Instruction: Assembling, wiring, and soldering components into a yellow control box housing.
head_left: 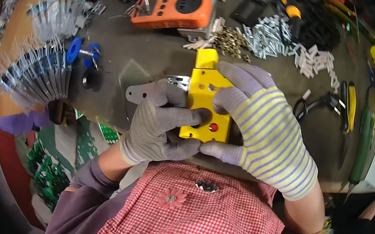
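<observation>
Both my gloved hands hold a yellow plastic housing [199, 90] over the bench's front edge. My left hand [155, 124] has its fingers closed on the housing's left and lower side. Fingers of my right hand [267, 128] wrap round the right side, partly hiding it. A red button [213, 127] shows near the housing's lower end, and a narrower yellow block [206, 59] stands out at its top. To its left a perforated metal strip [179, 82] sticks out. A flat grey metal plate [136, 92] with holes shows beside my left fingers; whether it joins the housing is hidden.
An orange multimeter [174, 10] lies at the back. Piles of brass parts [229, 41], silver screws [268, 35] and white sleeves [315, 60] sit behind my hands. Pliers [351, 106] and a green tool [363, 142] lie right; fanned metal strips [39, 77] and a blue spool [74, 50] stand left.
</observation>
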The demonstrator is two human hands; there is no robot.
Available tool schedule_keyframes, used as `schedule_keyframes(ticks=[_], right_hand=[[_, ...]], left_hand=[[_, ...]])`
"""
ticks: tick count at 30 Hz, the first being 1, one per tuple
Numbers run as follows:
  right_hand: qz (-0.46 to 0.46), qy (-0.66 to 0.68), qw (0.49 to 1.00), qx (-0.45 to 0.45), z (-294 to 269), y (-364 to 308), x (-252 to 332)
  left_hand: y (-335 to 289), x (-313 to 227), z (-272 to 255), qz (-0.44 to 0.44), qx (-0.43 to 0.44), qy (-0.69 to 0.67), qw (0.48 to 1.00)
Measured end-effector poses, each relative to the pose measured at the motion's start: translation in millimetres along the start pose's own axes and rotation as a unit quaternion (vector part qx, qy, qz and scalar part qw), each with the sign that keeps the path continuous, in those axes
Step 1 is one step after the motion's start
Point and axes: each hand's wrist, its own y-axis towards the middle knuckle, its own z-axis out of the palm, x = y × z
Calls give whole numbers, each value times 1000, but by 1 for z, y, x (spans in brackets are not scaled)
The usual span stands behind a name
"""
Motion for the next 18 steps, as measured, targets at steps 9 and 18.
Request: schedule_keyframes(ticks=[9, 18], right_hand=[[44, -143, 979, 138, -17, 24, 30], [93, -182, 952, 226, -12, 37, 31]], left_hand=[[5, 18, -15, -95, 35, 49, 994], [5, 21, -17, -97, 36, 38, 994]])
